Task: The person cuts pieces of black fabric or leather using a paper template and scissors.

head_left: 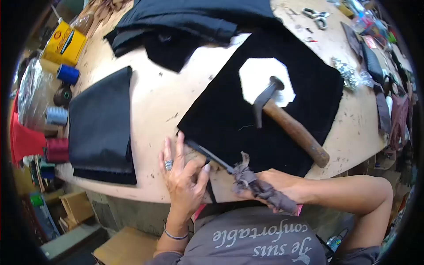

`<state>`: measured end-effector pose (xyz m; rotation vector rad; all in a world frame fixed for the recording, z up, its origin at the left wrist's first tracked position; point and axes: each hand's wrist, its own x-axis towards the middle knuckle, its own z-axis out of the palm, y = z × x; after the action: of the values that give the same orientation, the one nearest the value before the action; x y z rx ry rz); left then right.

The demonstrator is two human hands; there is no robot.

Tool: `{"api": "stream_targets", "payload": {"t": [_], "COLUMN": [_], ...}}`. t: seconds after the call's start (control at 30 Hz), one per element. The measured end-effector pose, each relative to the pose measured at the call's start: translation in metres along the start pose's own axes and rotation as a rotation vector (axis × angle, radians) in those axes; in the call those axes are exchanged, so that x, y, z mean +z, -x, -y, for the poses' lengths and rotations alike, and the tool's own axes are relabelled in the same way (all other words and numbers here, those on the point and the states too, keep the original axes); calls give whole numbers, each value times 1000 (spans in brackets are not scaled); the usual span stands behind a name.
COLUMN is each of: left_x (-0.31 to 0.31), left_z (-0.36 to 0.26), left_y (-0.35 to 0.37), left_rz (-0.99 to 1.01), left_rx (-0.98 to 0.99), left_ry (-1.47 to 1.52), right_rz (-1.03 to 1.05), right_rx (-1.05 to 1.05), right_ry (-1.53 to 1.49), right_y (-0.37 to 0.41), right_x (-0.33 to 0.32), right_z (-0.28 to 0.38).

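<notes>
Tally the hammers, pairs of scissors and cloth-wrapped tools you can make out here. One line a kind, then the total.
Hammer: 1, its handle over the black fabric
Scissors: 1, on the far side of the table
Cloth-wrapped tool: 1, in the right hand
Total: 3

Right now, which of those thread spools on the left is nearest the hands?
The dark red spool, closest to the left hand. The grey-blue spool, dark brown spool and bright blue spool lie farther away.
</notes>
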<state>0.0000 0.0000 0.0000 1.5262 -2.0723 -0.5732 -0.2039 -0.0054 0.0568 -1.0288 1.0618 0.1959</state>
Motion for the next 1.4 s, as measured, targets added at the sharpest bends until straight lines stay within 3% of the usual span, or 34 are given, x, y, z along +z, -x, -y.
{"api": "stream_targets", "payload": {"t": [0.17, 0.47, 0.57, 0.6, 0.7, 0.87, 1.17, 1.4], "left_x": [2, 2, 8, 8, 11, 7, 8, 10], "left_z": [-9, -13, -18, -19, -18, -22, -22, -23], "left_y": [-1, 5, 13, 14, 15, 12, 11, 11], "left_rz": [-3, -84, -131, -118, -121, -80, -59, -55], "left_rx": [-14, 30, -12, -15, -20, 0, 16, 8], "left_ry": [1, 34, 62, 37, 48, 7, 16, 9], "right_rz": [-48, -138, -113, -133, -62, -138, -135, -113], "right_rx": [-174, -427, -173, -283, -20, -219, -87, -97], "right_ry": [199, 218, 57, 56, -114, -44, -15, -96], "right_y": [-3, -11, -3, -7, 9, 7, 5, 4], "right_x": [0, 5, 5, 7, 1, 7, 7, 6], "right_z": [-18, -28, -25, -34, -7, -10, -8, -10]}}
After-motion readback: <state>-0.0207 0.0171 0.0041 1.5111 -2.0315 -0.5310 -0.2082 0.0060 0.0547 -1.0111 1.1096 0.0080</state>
